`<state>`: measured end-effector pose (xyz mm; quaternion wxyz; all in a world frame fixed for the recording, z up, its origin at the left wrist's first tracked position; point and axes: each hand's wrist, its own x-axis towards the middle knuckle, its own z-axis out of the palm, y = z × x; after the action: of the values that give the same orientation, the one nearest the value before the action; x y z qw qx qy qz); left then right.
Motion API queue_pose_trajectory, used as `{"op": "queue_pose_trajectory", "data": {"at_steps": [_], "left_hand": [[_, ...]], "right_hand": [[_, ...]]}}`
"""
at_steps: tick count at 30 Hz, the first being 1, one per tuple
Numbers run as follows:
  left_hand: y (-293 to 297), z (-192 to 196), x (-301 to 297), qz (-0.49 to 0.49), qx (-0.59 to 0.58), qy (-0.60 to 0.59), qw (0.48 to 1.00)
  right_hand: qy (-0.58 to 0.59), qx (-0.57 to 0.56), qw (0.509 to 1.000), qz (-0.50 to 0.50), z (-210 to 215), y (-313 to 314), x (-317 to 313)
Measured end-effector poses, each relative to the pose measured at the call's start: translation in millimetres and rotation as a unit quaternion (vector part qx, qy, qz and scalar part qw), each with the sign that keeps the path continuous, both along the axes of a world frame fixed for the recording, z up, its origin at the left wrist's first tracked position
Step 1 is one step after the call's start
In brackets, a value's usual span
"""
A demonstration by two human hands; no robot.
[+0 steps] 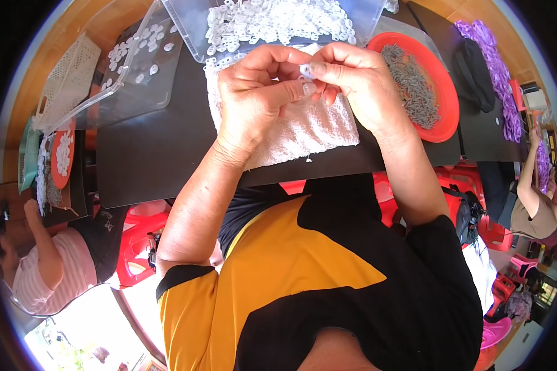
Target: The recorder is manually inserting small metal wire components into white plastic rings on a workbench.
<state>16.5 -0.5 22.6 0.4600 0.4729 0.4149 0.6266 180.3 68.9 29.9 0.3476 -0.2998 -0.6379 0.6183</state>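
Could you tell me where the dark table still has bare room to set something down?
The widest bare patch of the dark table lies between the white towel and the clear lid. A narrow strip runs along the near edge. The far side is crowded by the clear bin of white rings and the red plate.

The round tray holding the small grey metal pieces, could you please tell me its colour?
The round tray is bright red-orange, seen best in the head view, beside the right hand.
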Motion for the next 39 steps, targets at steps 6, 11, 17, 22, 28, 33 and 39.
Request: {"op": "queue_pose_trajectory", "data": {"at_steps": [6, 11, 17, 22, 28, 33, 39], "left_hand": [[2, 0, -1, -0.011, 0.001, 0.009, 1.000], [3, -5, -3, -0.002, 0.030, 0.019, 0.999], [6, -4, -4, 0.026, -0.057, -0.022, 0.998], [8, -6, -6, 0.023, -0.093, -0.015, 0.995], [6, -4, -6, 0.034, -0.085, -0.025, 0.996], [6, -3, -4, 0.040, -0.066, -0.051, 0.996], [7, -4, -4, 0.038, -0.053, -0.038, 0.997]], "right_hand": [[-0.014, -0.003, 1.000, 0.024, 1, 3, 2], [0.025, -0.044, 0.999, 0.001, -1, 2, 2], [0.038, -0.036, 0.998, -0.026, -4, 4, 3], [0.029, -0.025, 0.998, -0.042, -5, 5, 2], [-0.023, 0.063, 0.993, -0.100, -13, 3, 0], [-0.167, 0.198, 0.965, -0.040, -24, 1, -4], [-0.065, 0.464, 0.874, -0.125, -15, 1, -8]]}}
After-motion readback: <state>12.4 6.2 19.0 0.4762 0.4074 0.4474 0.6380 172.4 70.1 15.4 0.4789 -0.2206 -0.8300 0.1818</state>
